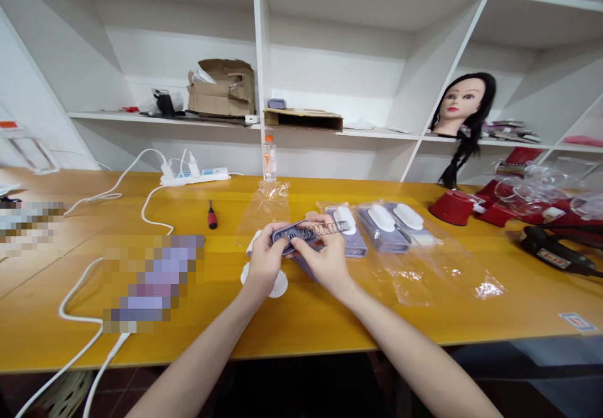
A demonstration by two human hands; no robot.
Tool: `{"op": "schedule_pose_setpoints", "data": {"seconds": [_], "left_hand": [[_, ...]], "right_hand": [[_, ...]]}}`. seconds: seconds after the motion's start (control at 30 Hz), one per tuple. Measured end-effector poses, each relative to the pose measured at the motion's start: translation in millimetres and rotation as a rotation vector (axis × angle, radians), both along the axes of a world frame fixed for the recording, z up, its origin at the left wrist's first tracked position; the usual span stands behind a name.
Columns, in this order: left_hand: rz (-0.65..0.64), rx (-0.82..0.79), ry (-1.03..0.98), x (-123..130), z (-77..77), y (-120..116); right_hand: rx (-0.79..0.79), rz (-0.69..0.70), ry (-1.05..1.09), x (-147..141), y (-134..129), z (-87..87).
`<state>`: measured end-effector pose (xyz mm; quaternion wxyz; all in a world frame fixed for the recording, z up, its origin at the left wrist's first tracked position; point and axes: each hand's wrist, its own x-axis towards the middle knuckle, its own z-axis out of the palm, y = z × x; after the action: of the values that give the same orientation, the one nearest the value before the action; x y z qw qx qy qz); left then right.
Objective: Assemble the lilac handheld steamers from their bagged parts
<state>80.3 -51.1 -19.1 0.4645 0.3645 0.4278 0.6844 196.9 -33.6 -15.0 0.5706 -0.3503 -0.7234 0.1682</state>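
Note:
Both my hands hold a flat purple plastic part (292,237) fitted with a metal coil spring (327,230) that runs out to its right. My left hand (266,262) grips the part's left end, and my right hand (324,256) pinches it near the spring. Under my left hand lie white rounded plastic pieces (264,281), partly hidden. To the right, similar purple units with white caps (346,232) lie in clear plastic bags (405,229). Another opened clear bag (264,207) lies behind my hands.
A red-handled screwdriver (212,215) and a white power strip (195,177) with white cables lie on the yellow wooden table (306,327). Further back stand a bottle (269,158), white shelves (330,132), a mannequin head (464,104), red objects (455,207) and a black corded tool (556,251).

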Motion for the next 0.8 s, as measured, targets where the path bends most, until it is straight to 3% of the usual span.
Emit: {"op": "schedule_pose_setpoints", "data": {"seconds": [0.13,0.47,0.8], "left_hand": [[-0.074,0.033,-0.053,-1.1,-0.2,-0.4],[-0.079,0.044,-0.054,-2.2,-2.4,1.2],[-0.034,0.137,0.152,-1.7,-5.8,2.1]], "right_hand": [[0.026,-0.021,-0.034,2.0,-1.2,4.6],[0.06,-0.034,-0.006,2.8,0.9,1.0],[0.117,-0.027,-0.017,2.8,-2.4,0.1]]}}
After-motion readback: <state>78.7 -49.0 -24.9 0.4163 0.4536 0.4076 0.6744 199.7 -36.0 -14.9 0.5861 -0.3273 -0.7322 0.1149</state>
